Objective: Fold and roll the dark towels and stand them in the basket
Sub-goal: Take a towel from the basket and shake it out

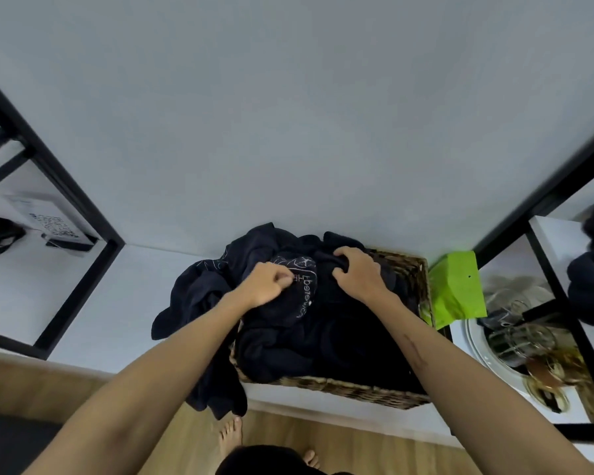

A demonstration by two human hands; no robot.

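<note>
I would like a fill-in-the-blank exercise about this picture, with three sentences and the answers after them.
1. The dark towels lie heaped in a woven ____.
2. The bag standing to the right of the basket is bright ____.
3. Both the left hand and the right hand grip the ____.

Answers: basket; green; towels

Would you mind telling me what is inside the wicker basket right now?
The wicker basket holds a heap of dark towels, some spilling over its left edge. Both hands, left and right, grip the top cloth. The towels cover the basket's floor, so anything beneath cannot be seen.
</note>
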